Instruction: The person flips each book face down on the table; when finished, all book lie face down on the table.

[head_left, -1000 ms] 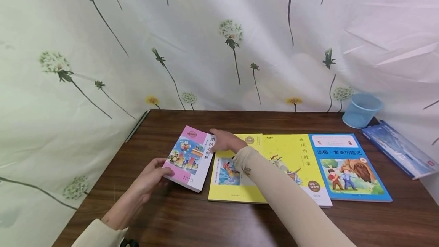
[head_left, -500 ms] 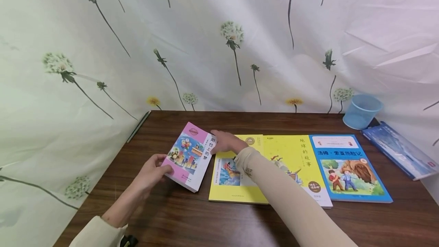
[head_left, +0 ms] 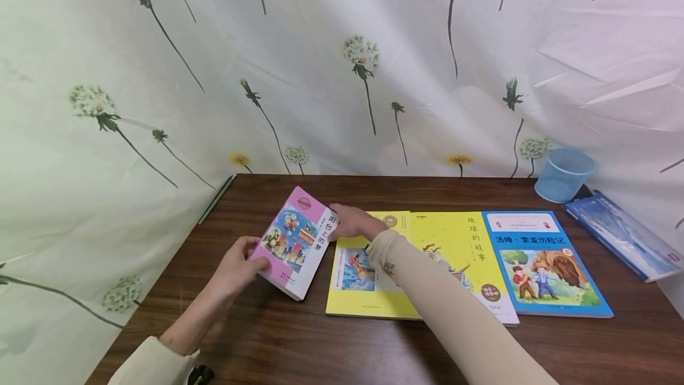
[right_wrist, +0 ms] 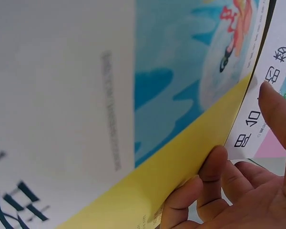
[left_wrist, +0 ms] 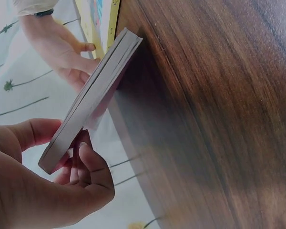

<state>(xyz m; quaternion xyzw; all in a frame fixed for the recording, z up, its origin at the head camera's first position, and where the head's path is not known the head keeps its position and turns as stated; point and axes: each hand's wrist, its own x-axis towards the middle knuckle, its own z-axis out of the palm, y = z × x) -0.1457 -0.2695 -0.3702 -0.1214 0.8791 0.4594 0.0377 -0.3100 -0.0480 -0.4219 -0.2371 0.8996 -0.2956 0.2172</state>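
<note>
A pink-and-white paperback book (head_left: pixel 293 242) with a cartoon cover is tilted above the table in the head view. My left hand (head_left: pixel 235 266) pinches its lower left edge, thumb on the cover and curled fingers beneath, as the left wrist view shows. At the upper right edge, my right hand (head_left: pixel 355 221) holds the same book; in the right wrist view its thumb (right_wrist: pixel 276 109) lies on the cover. Some of that hand's curled fingers are close to a yellow book (head_left: pixel 369 305), which lies flat under the right forearm.
To the right lie another yellow book (head_left: pixel 454 230) and a blue book (head_left: pixel 550 308), side by side. A light blue cup (head_left: pixel 563 177) stands at the back right, beside a blue-and-white book (head_left: pixel 622 233). A thin dark green object (head_left: pixel 216 199) lies along the table's left edge.
The pink book has shifted slightly up and left and tilted more, its left side raised. My left hand has moved up with it; the right hand has stayed nearly in place.
</note>
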